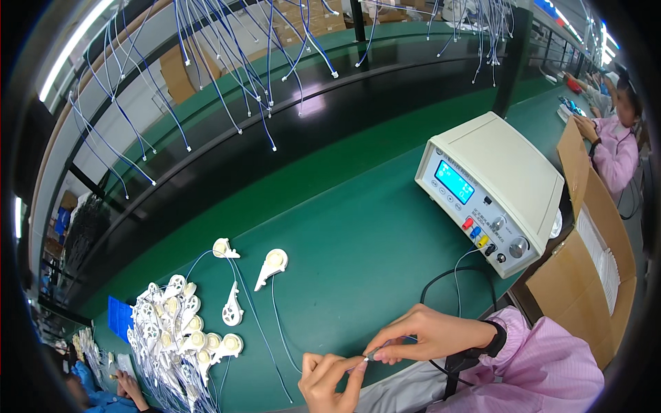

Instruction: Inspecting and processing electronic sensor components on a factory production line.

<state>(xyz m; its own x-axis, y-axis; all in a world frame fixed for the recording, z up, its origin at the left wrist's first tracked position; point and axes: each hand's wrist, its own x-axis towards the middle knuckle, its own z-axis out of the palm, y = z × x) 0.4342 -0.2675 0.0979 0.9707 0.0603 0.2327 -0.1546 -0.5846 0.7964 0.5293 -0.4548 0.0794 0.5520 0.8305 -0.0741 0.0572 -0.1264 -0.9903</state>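
Observation:
My left hand [330, 382] pinches a small white wire connector [365, 358] near the table's front edge. From this hand a thin blue-and-white wire [281, 323] runs up to a white plastic blower-shaped part [273, 263] lying flat on the green table. My right hand [420, 334] is closed on a small grey cable plug [374, 354], held against the connector. Fingertips partly cover the joint, so I cannot tell how far the two are pushed together. Left of that part lie two more white parts, one round end up [224, 248] and one narrow end up [233, 307].
A heap of wired white parts [169, 323] lies at the left beside a blue bin [120, 318]. A cream tester [492, 193] with a lit display stands at right, next to an open cardboard box [575, 289]. Wires [227, 76] hang overhead. Other people work at both sides.

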